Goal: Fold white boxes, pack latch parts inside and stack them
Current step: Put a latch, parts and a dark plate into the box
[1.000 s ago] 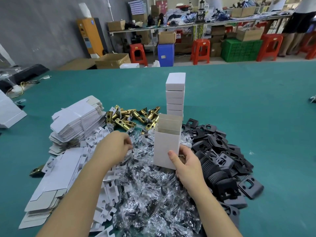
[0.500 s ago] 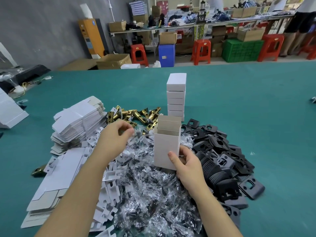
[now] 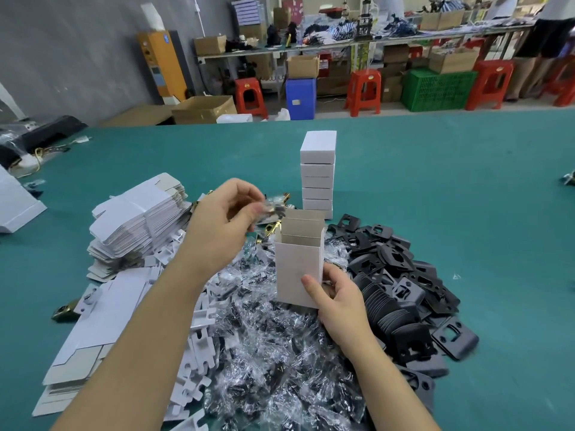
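Both hands are engaged. Right hand grips the lower near corner of the open white box, thumb on its front face, holding it upright with its long axis vertical and the mouth facing up. Left hand is raised to the left of that mouth, thumb and fingertips pinching a small clear bag of dark hardware; the contents are blurred and I cannot name them further. I judge the coming move turns on one relation: the bag sits just left of and slightly above the box opening, near but apart from it, so a short travel rightward and down should drop it in. The left hand is the nearer.

Surroundings, largest first: green table; heap of bagged parts under both forearms; pile of black latch plates to the right; stack of flat box blanks to the left; tower of finished boxes directly beyond the open box; brass latch bolts just behind the mouth. The raised inner flaps could catch the bag.
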The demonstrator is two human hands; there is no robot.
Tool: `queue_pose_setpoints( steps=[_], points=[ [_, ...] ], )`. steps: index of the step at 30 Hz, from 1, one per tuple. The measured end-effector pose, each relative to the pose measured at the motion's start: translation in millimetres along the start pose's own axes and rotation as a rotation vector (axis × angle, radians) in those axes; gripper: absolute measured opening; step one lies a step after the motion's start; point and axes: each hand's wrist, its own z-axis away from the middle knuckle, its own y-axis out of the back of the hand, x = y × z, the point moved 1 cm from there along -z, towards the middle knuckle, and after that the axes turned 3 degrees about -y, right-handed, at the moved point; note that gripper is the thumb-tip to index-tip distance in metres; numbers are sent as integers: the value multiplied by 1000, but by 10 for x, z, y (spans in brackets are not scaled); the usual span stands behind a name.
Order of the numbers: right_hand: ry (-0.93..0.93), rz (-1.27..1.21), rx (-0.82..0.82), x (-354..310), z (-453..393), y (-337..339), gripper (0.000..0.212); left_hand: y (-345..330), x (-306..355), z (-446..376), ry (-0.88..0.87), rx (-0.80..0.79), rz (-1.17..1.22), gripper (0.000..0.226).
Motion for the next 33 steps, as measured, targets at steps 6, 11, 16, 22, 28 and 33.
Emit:
queue_pose_setpoints(
  steps=[6,11,16,22,28,33],
  points=[
    [1,-9,-9,17,-4,-6,25,-215,145,-94,-157,-223,-439,17],
    [13,-3,-2,-2,2,-2,22,-317,164,-151,-156,-301,-536,15],
    [35,2,-10,-8,3,-2,16,-330,134,-158,-96,-335,-507,17],
    [60,25,-25,-10,7,-5,14,-331,141,-193,-78,-351,-520,18],
    [59,10,-18,-2,4,-10,12,-459,123,-195,-133,-296,-578,15],
    [60,15,-16,5,4,-7,12,-533,107,-158,-88,-346,-534,20]
  ],
)
